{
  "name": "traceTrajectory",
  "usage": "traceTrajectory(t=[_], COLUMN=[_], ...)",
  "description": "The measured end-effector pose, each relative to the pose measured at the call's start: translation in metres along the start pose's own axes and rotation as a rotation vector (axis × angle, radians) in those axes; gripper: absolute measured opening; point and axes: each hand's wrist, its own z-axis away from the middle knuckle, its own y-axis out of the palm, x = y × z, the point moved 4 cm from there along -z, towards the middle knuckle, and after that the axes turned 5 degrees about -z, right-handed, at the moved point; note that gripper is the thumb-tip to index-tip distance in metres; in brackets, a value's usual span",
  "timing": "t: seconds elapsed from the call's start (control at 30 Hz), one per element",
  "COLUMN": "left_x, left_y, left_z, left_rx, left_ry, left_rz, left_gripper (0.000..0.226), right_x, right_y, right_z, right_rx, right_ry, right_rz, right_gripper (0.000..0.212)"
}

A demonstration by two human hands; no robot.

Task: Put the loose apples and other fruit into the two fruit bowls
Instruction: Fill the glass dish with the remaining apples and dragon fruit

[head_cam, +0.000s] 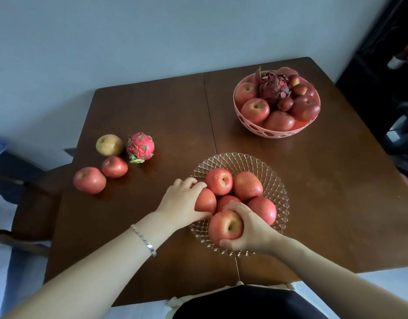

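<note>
At centre frame, the left hand (182, 203) grips a red apple (207, 201) at the glass bowl (276, 178)'s left rim, while the right hand (253, 229) clasps a second apple (224, 225) at its near rim. Three loose apples (90, 180) and a dragon fruit (140, 147) lie at left, near the table (163, 111) edge. Bare wood separates them from the heaped pink bowl (258, 130), upper right.

2 hands gripping apples in glass bowl (274, 178), 4 fruits loose

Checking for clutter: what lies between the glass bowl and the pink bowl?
Nothing: bare table separates glass bowl and pink bowl, in the head view.
</note>
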Motion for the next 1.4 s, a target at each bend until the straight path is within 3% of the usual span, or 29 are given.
traceTrajectory(t=[0.1,0.27,0.37,0.53,0.83,1.07,1.23,1.33,1.4], left_x=[-0.012,-0.012,-0.008,-0.003,0.006,0.011,-0.005,-0.010,-0.015], left_y=[0.016,0.022,0.020,0.027,0.031,0.034,0.040,0.042,0.045], left_z=[-0.016,-0.020,-0.014,-0.004,0.001,0.004,0.016,0.019,0.022], left_rx=[0.083,0.118,0.018,-0.188,-0.212,-0.042,-0.001,0.010,0.018], left_ry=[-0.083,-0.230,-0.244,-0.056,0.053,-0.086,-0.127,-0.149,-0.145], left_rz=[-0.116,0.129,0.354,0.503,0.304,0.630,0.583,0.500,0.418], left_gripper=[0.070,0.064,0.058,0.043,0.037,0.021,0.039,0.049,0.056], right_x=[-0.001,-0.001,-0.004,0.002,0.012,0.013,0.024,0.018,0.017], right_y=[0.000,-0.005,-0.008,-0.004,0.024,0.038,0.039,0.028,0.007], right_z=[0.000,0.000,0.002,0.002,0.001,-0.005,-0.015,-0.015,-0.008], right_rx=[0.006,0.005,0.004,-0.051,-0.162,-0.154,-0.151,-0.007,0.038], right_ry=[0.031,0.062,0.056,-0.040,-0.009,-0.016,-0.018,0.013,-0.090], right_rz=[0.010,-0.037,-0.085,-0.164,0.131,0.328,0.548,0.319,0.237], right_gripper=[0.079,0.087,0.077,0.059,0.076,0.079,0.080,0.093,0.087])
